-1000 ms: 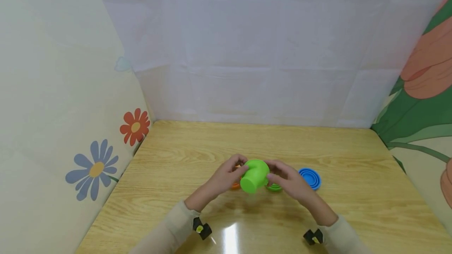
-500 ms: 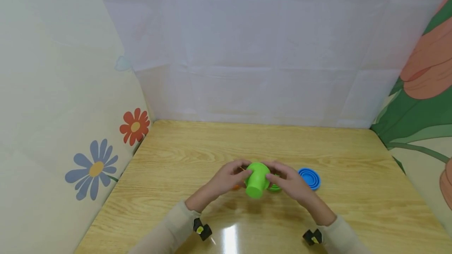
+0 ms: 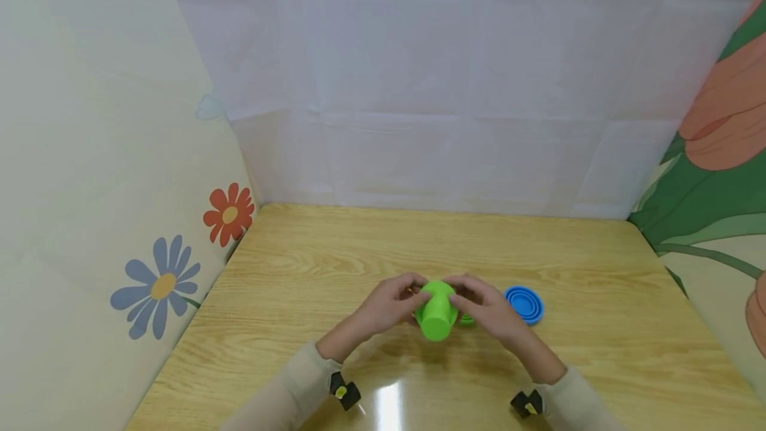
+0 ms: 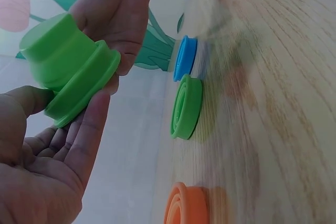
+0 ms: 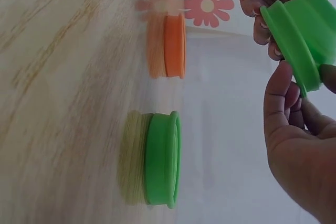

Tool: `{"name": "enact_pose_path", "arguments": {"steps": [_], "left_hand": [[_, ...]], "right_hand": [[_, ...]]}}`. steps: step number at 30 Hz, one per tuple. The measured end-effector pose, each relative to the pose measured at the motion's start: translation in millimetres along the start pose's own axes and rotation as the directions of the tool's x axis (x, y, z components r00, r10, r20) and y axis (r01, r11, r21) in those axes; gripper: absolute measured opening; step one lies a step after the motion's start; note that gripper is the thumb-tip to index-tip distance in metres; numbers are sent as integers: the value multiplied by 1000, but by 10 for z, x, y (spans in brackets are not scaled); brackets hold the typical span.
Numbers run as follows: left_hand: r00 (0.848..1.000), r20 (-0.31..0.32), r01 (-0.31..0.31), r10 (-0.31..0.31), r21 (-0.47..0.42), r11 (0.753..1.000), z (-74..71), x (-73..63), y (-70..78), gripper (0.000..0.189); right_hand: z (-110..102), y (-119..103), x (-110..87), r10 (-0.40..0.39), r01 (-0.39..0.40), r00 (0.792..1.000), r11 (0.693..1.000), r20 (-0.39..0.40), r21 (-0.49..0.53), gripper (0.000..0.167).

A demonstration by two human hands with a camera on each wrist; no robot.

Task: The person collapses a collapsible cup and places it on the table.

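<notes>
A green collapsible cup (image 3: 436,314), partly unfolded with its narrow base toward me, is held above the table between both hands. My left hand (image 3: 383,304) pinches its rim from the left, thumb on the near side and fingers behind. On the other side my right hand (image 3: 492,311) grips the rim in the same way. The left wrist view shows the cup (image 4: 63,56) tilted, with a stepped wall and a wide rim. A second, flattened green cup (image 5: 161,158) sits on the table beneath, partly covered by my right hand in the head view.
A flattened blue cup (image 3: 524,304) lies on the wooden table (image 3: 335,238) right of my right hand. The flattened orange cup (image 5: 175,45) stays behind my left hand in the head view. A white cloth (image 3: 383,85) hangs at the table's back, with flowered sheets at both sides.
The held green cup has turned so its base points more squarely at me, and it has shifted slightly right and down. My left hand followed, covering the orange cup.
</notes>
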State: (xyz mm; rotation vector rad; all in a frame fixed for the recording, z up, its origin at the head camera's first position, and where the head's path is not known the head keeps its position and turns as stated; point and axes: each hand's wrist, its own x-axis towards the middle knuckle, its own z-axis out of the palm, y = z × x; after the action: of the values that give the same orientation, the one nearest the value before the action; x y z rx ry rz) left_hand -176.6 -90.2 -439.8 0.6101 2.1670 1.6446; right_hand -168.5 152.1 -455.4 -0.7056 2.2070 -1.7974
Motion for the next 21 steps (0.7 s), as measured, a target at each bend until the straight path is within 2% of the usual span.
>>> {"name": "enact_pose_path", "arguments": {"steps": [6, 15, 21], "left_hand": [[1000, 4, -12, 12, 30, 999, 14, 12, 15, 30], [999, -34, -12, 13, 56, 998, 30, 24, 18, 23], [998, -57, -24, 29, 99, 995, 40, 25, 15, 19]], "right_hand": [[22, 8, 8, 14, -14, 999, 1000, -34, -16, 30], [83, 16, 18, 23, -32, 994, 996, -107, -89, 26], [111, 27, 24, 18, -32, 989, 995, -145, -96, 23]]}}
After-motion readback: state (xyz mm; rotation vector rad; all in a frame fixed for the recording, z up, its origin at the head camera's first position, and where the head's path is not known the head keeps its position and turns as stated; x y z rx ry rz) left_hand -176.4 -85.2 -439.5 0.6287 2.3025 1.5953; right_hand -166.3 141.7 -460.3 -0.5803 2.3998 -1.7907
